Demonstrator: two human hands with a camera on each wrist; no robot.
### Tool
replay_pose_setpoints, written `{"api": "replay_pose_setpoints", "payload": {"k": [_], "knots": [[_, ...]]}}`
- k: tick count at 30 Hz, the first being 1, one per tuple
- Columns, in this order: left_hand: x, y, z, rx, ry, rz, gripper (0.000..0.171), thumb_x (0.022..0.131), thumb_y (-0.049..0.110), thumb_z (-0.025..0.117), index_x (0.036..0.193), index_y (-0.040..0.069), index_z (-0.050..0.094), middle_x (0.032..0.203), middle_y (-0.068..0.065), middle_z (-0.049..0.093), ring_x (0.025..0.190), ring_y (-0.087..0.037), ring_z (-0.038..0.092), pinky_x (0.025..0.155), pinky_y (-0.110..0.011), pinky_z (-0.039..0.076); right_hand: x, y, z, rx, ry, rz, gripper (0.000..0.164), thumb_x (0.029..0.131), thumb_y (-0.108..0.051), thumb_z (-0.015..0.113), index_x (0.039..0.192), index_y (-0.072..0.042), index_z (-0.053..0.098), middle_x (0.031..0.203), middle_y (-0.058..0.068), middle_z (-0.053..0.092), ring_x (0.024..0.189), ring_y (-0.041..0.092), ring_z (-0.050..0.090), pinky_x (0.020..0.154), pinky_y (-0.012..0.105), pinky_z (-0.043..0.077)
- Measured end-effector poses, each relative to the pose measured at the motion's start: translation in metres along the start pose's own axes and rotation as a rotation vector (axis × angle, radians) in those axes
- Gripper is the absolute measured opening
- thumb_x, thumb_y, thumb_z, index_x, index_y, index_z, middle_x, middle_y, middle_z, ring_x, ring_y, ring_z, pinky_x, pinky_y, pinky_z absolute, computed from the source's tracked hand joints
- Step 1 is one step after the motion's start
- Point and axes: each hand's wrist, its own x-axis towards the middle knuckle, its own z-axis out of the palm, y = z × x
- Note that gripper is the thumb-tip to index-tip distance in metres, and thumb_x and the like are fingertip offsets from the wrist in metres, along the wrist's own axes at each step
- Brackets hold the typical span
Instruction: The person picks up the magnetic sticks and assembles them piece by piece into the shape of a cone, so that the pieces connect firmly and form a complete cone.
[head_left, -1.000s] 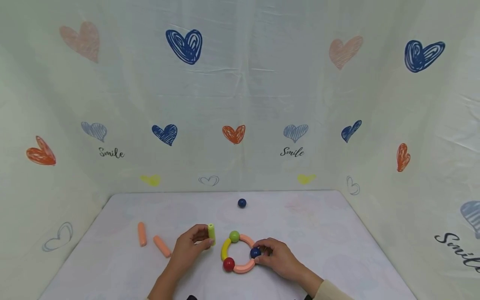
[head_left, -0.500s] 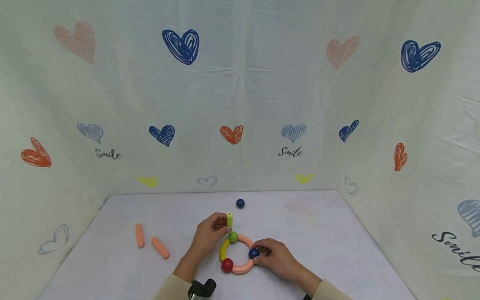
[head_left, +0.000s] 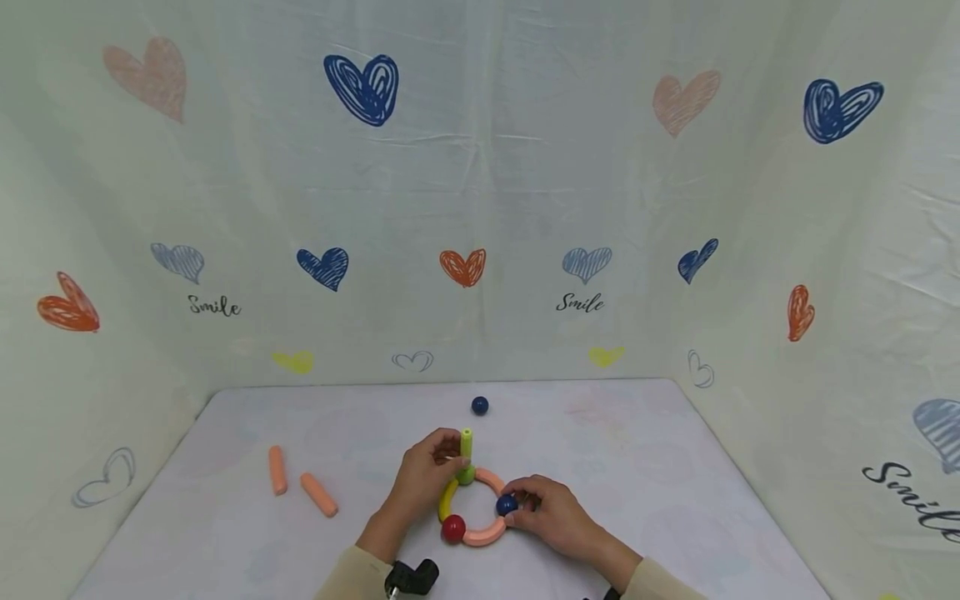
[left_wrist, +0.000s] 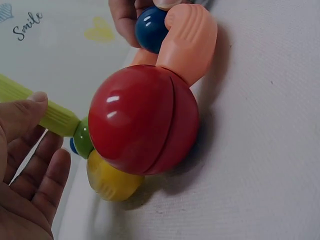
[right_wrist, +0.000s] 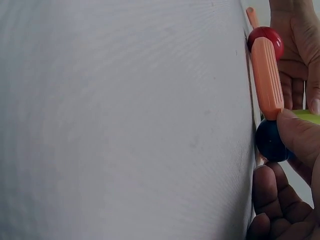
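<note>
Well over to the left, two orange sticks [head_left: 318, 495] lie apart on the table [head_left: 202, 533]. Next, the left hand [head_left: 426, 477], fingers partly bent, pinches an upright green stick [head_left: 467, 443], its lower end touching the green ball [head_left: 467, 476] on the far side of a ring [head_left: 446, 502]. The ring's red ball [head_left: 453, 529] sits near left. Farther off lies a loose blue ball [head_left: 480, 406]. Rightmost, the right hand [head_left: 553, 518], fingers curled, pinches the ring's dark-blue ball [head_left: 507, 505] on its right side.
</note>
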Motion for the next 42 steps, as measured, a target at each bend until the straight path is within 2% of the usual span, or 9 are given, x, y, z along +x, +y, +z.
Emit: {"api": "replay_pose_setpoints", "payload": {"k": [7, 11, 22, 26, 30, 33, 37, 40, 42], "knots": [[-0.001, -0.004, 0.002, 0.011, -0.048, -0.027, 0.033, 0.094, 0.018, 0.081, 0.124, 0.014, 0.069, 0.117, -0.004, 0.073, 0.106, -0.022, 0.068, 0.092, -0.039, 0.062, 0.000, 0.001, 0.000, 0.002, 0.009, -0.010, 0.033, 0.091, -0.028, 0.084, 0.121, -0.018, 0.075, 0.095, -0.007, 0.064, 0.081, 0.005, 0.056, 0.069, 0.022, 0.045], [-0.001, -0.007, 0.003, 0.012, -0.062, -0.013, 0.030, 0.094, 0.018, 0.082, 0.121, 0.014, 0.069, 0.113, -0.003, 0.073, 0.105, -0.021, 0.069, 0.093, -0.039, 0.061, 0.000, 0.001, 0.000, 0.002, 0.012, -0.013, 0.032, 0.091, -0.028, 0.084, 0.120, -0.019, 0.075, 0.095, -0.007, 0.064, 0.081, 0.005, 0.056, 0.069, 0.022, 0.045], [-0.002, -0.010, 0.003, 0.011, -0.058, -0.006, 0.033, 0.094, 0.020, 0.082, 0.124, 0.015, 0.068, 0.116, -0.002, 0.073, 0.108, -0.021, 0.069, 0.096, -0.041, 0.060, -0.002, -0.001, 0.001, -0.003, 0.017, -0.008, 0.032, 0.090, -0.028, 0.085, 0.120, -0.019, 0.075, 0.096, -0.007, 0.065, 0.080, 0.004, 0.056, 0.069, 0.022, 0.045], [-0.007, -0.010, -0.002, 0.029, -0.027, -0.018, 0.035, 0.093, 0.021, 0.083, 0.125, 0.017, 0.069, 0.118, -0.002, 0.072, 0.108, -0.020, 0.068, 0.095, -0.041, 0.060, -0.002, -0.001, 0.001, 0.005, 0.018, -0.018, 0.033, 0.090, -0.028, 0.085, 0.120, -0.017, 0.075, 0.096, -0.007, 0.065, 0.080, 0.004, 0.055, 0.069, 0.022, 0.045], [-0.016, -0.013, -0.015, 0.057, 0.056, -0.032, 0.032, 0.093, 0.019, 0.082, 0.123, 0.018, 0.071, 0.116, 0.000, 0.072, 0.106, -0.018, 0.066, 0.093, -0.038, 0.060, -0.002, -0.001, 0.001, 0.004, 0.013, 0.000, 0.033, 0.090, -0.028, 0.085, 0.120, -0.018, 0.075, 0.098, -0.006, 0.065, 0.081, 0.005, 0.055, 0.070, 0.022, 0.045], [-0.024, -0.018, -0.030, 0.093, 0.137, -0.029, 0.031, 0.093, 0.018, 0.082, 0.123, 0.017, 0.072, 0.116, 0.001, 0.073, 0.107, -0.018, 0.065, 0.091, -0.036, 0.058, -0.003, -0.002, 0.001, 0.000, 0.011, 0.019, 0.033, 0.090, -0.029, 0.085, 0.120, -0.019, 0.075, 0.101, -0.006, 0.066, 0.082, 0.007, 0.055, 0.070, 0.022, 0.045], [-0.036, -0.032, -0.062, 0.112, 0.234, -0.027, 0.032, 0.094, 0.018, 0.081, 0.125, 0.015, 0.073, 0.120, -0.003, 0.073, 0.111, -0.022, 0.064, 0.091, -0.032, 0.054, -0.003, -0.003, 0.002, 0.002, 0.014, 0.020, 0.033, 0.090, -0.028, 0.085, 0.120, -0.019, 0.075, 0.101, -0.005, 0.066, 0.082, 0.007, 0.055, 0.070, 0.022, 0.045], [-0.047, -0.043, -0.087, 0.112, 0.300, -0.058, 0.034, 0.096, 0.018, 0.079, 0.128, 0.012, 0.072, 0.124, -0.009, 0.072, 0.113, -0.024, 0.062, 0.090, -0.028, 0.051, -0.003, -0.003, 0.002, 0.005, 0.013, 0.018, 0.033, 0.090, -0.028, 0.085, 0.120, -0.019, 0.075, 0.101, -0.005, 0.066, 0.082, 0.007, 0.055, 0.070, 0.022, 0.045], [-0.053, -0.049, -0.100, 0.121, 0.348, -0.101, 0.035, 0.096, 0.018, 0.078, 0.129, 0.011, 0.071, 0.126, -0.011, 0.071, 0.113, -0.023, 0.061, 0.088, -0.025, 0.049, -0.003, -0.002, 0.002, 0.002, 0.013, 0.019, 0.033, 0.090, -0.029, 0.085, 0.120, -0.019, 0.075, 0.099, -0.006, 0.066, 0.082, 0.007, 0.055, 0.070, 0.022, 0.045]]}}
